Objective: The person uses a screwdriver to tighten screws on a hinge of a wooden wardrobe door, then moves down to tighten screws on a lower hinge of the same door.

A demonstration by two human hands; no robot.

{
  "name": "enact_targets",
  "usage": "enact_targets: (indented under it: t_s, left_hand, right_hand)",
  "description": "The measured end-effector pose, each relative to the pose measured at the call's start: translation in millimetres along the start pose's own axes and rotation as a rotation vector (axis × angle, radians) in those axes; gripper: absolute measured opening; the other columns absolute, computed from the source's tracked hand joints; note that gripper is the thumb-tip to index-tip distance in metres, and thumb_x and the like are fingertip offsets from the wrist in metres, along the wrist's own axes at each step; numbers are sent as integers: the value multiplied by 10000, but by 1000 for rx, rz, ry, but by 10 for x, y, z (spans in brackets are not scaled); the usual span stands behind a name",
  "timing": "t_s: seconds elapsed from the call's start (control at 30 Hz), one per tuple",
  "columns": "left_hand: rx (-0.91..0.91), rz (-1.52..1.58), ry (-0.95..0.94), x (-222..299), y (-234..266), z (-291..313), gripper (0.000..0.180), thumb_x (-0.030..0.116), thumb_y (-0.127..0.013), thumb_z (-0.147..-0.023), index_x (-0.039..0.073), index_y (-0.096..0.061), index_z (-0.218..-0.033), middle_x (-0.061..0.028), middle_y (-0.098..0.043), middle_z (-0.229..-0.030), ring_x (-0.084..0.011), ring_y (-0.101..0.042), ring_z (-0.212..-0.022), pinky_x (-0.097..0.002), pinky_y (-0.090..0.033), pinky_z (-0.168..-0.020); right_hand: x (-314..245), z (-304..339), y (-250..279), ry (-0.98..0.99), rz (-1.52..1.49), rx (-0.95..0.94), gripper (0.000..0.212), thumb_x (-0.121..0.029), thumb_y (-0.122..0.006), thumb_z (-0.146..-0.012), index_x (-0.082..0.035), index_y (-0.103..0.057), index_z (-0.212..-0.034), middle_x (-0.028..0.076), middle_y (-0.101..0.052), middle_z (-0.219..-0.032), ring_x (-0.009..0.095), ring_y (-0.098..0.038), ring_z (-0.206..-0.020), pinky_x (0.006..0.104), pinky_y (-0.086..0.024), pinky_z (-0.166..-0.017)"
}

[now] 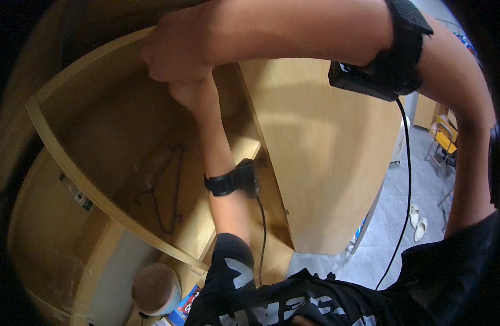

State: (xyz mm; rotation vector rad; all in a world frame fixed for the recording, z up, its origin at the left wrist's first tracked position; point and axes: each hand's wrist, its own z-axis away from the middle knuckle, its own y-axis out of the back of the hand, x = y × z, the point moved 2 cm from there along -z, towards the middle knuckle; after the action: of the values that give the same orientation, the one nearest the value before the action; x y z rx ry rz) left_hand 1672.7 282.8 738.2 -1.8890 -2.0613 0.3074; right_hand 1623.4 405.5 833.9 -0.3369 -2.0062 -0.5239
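Both my hands are raised together at the upper end of an open wooden wardrobe compartment (87, 108). My right hand (179, 46) is curled closed near the compartment's top edge; anything inside its grip is hidden and in shadow. Just below and against it is my left hand (190, 95), whose fingers are covered by the right hand. A dark clothes hanger (176, 187) is inside the compartment, below my hands and left of my left forearm. Black straps with small boxes and cables are around my left wrist (222, 185) and right forearm (399, 54).
A pale wooden door panel (320, 152) stands right of the compartment. At lower left are a round brown-topped container (155, 288) and a blue-and-red package (187, 307). White shoes (418, 223) and a yellow chair (445, 136) are on the grey tiled floor (391, 190) at right.
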Motion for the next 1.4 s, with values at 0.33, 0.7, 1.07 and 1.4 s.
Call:
enact_targets:
  t_s: [0.33,0.7,1.07,1.4]
  left_hand:
    - [-49,77,-28,69,-58,-21,359,55,-744,-702,-56,-564,-992,-62,-602,-1003,-148,-548,-889,-263,-416,-794]
    - [-183,103,21,225,-122,24,349,111,-650,-805,-62,-521,-1079,-141,-536,-1165,-237,-495,-1090,-370,-368,-948]
    - [-155,180,-49,134,-252,230,138,39,-556,-830,-65,-547,-920,-59,-586,-873,-148,-533,-840,-275,-419,-737]
    - [-11,519,-43,215,-155,42,451,44,-515,-872,37,-292,-1263,-125,-440,-1207,-222,-485,-1083,-411,-479,-881]
  right_hand:
    - [58,13,59,8,20,-4,240,-255,-584,-802,-88,-635,-967,110,-628,-940,223,-600,-861,371,-509,-665]
    - [15,-13,46,16,13,5,241,-248,-584,-799,-89,-631,-974,108,-627,-938,228,-600,-861,370,-507,-667]
    - [66,62,-78,20,15,-6,243,-241,-584,-795,-90,-627,-981,106,-627,-937,233,-600,-860,370,-506,-669]
    - [46,-149,53,33,29,33,245,-234,-584,-792,-91,-623,-987,104,-627,-935,238,-600,-860,369,-505,-672]
